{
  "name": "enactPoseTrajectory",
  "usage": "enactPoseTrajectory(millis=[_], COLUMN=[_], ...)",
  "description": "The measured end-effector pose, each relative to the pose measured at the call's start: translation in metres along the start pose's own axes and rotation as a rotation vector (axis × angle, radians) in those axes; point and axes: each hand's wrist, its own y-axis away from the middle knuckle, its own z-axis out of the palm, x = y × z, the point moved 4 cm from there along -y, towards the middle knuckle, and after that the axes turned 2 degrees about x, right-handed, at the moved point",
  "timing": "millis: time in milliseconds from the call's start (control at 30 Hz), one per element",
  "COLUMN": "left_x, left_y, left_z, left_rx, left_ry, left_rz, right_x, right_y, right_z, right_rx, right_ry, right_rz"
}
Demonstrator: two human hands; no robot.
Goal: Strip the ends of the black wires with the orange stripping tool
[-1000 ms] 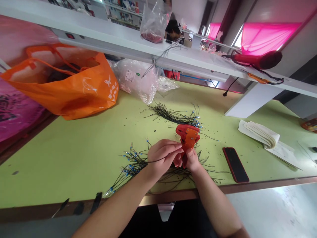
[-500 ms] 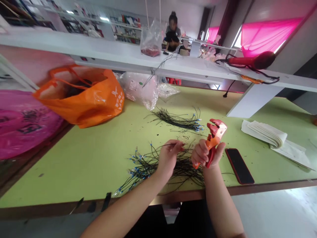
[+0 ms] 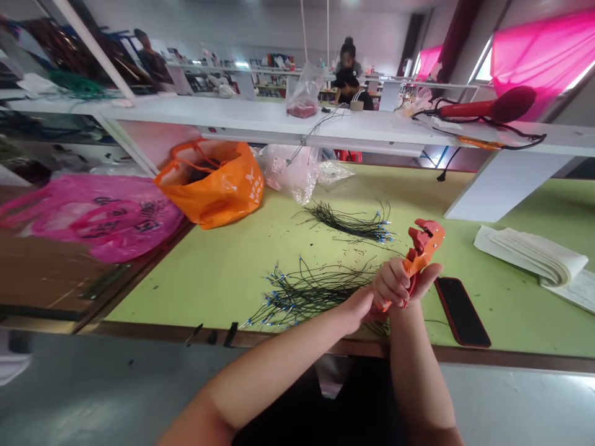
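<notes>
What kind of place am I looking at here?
Probably a workshop or small factory floor: bundles of black wires with blue ends lie on a green worktop, the right hand grips an orange-red plier-like tool, and people sit at benches behind.

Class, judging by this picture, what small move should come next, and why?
Probably the left hand should draw one wire from the near bundle: it is at that bundle, while the right hand holds the red-orange tool raised, its mouth empty.

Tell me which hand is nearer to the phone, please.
Right: the right hand is just left of the phone, around the tool; the left hand is farther left, near the wires.
</notes>
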Motion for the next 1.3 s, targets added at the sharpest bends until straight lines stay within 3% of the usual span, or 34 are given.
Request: enactPoseTrajectory(millis=[67,133,200,300,400,500,600,733,833,900,1033,1100,1200,1300], left_x=[-0.008,-0.021,-0.033,-0.044,-0.058,-0.069,-0.068,-0.057,-0.062,-0.080,-0.113,-0.124,-0.133,-0.141], left_y=[0.012,0.030,0.045,0.064,0.072,0.066,0.055,0.041,0.003,-0.043,-0.141,-0.178,-0.212,-0.225], left_z=[-0.016,-0.036,-0.066,-0.098,-0.100,-0.094,-0.095,-0.104,-0.114,-0.119,-0.111,-0.102,-0.086,-0.070], left_rx=[-0.192,-0.386,-0.299,-0.145,-0.200,-0.223,-0.216,-0.199,-0.129,-0.075,-0.046,-0.027,-0.029,-0.060], left_ry=[0.089,0.227,0.077,-0.402,-0.694,-0.806,-0.808,-0.649,-0.506,-0.464,-0.462,-0.454,-0.449,-0.487], left_rz=[-0.068,-0.241,-0.229,0.067,0.309,0.418,0.467,0.510,0.377,0.162,0.076,0.051,0.029,0.011], right_x=[-0.001,-0.002,-0.002,0.001,0.006,0.011,0.014,0.013,0.010,0.009,0.013,0.018,0.028,0.035], right_y=[0.001,0.002,0.002,0.002,0.002,0.001,0.001,0.002,0.003,0.003,0.003,0.002,0.000,-0.001], right_z=[0.000,0.001,0.000,-0.003,-0.006,-0.007,-0.010,-0.013,-0.015,-0.017,-0.020,-0.022,-0.025,-0.027], right_rx=[0.000,-0.013,-0.006,0.056,0.069,0.026,0.022,0.061,0.105,0.129,0.167,0.183,0.189,0.182], right_ry=[0.012,-0.001,-0.013,-0.010,-0.028,-0.066,-0.083,-0.083,-0.092,-0.106,-0.124,-0.128,-0.119,-0.092], right_rz=[0.010,0.008,0.011,0.034,0.058,0.083,0.100,0.097,0.073,0.052,0.044,0.063,0.100,0.127])
